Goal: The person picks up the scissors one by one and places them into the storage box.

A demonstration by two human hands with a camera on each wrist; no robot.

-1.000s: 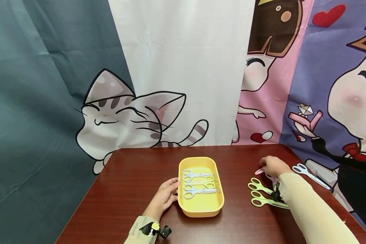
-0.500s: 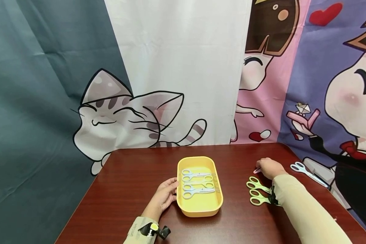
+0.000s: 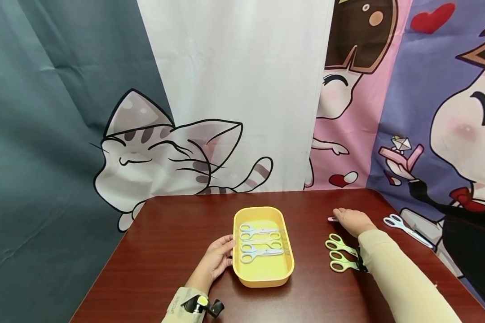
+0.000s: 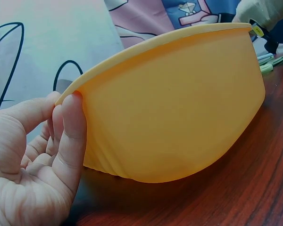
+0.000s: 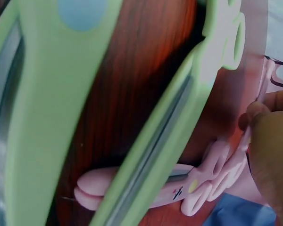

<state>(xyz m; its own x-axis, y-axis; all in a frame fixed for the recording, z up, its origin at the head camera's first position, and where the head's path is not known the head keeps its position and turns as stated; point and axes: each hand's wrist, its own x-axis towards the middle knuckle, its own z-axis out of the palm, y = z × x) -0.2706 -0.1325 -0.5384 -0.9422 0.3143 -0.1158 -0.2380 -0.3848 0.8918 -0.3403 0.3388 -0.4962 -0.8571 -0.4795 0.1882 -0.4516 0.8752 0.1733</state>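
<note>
Both hands hold: left hand point(image 3: 216, 259) the yellow tray point(image 3: 264, 271), right hand point(image 3: 352, 220) pink scissors point(image 3: 331, 219).

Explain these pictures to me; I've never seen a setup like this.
There's no machine: a person works bare-handed, each hand being a grip. One picture looks down from the head, the others from each wrist. On the brown table sits a yellow tray holding blue and yellow-green scissors. The left grip holds the tray's rim; the right grip pinches a pink item, apparently scissors. Near it lie two green pairs and a pink pair; a blue pair lies by the table's right edge.
</note>
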